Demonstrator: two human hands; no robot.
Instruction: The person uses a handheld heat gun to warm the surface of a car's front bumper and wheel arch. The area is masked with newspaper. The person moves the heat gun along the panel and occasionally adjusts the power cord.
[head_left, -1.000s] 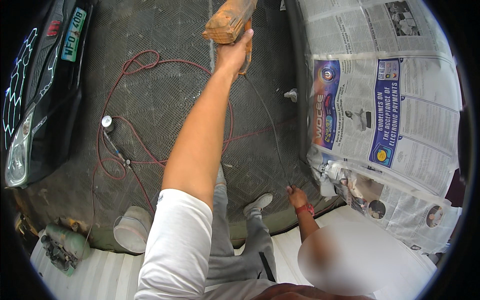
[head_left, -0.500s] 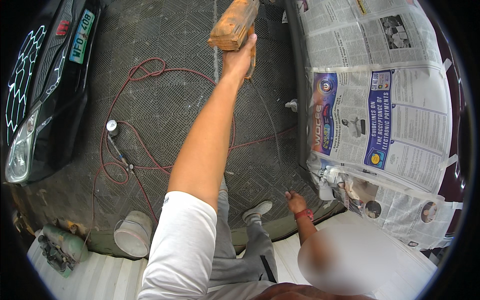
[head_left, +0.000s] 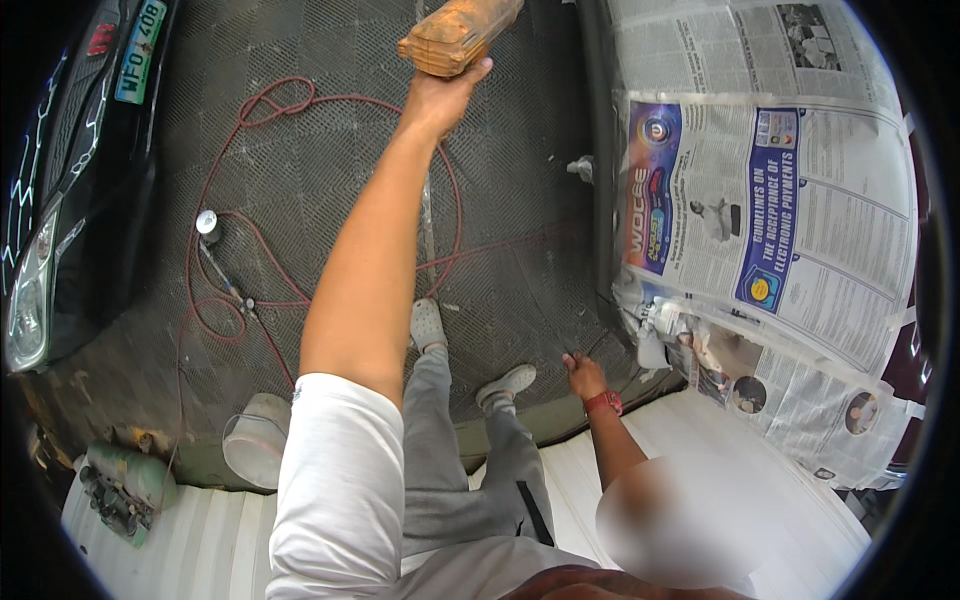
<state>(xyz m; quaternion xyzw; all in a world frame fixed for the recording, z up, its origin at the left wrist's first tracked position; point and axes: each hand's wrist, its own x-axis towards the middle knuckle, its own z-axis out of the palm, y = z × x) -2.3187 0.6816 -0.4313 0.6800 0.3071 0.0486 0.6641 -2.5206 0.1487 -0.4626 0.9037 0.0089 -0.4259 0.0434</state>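
Observation:
Stretched far forward, my left arm ends in my left hand, closed around a boxy orange tool with worn, smudged surfaces and what looks like clear plastic over it. Its far end runs off the top edge. Lower right, my right hand, with a red watch at the wrist, has its fingers curled around a thin dark cord. That cord hangs between my two hands and is faint against the floor mat.
Newspaper sheets are taped over a dark red car at right. A black car's front stands at left. A red hose with a gauge-like fitting loops over the mat. A bucket and green compressor sit lower left.
My left hand and the orange tool have shifted slightly up and left in view. The floor and cars have shifted with the head's motion; my left shoe now shows.

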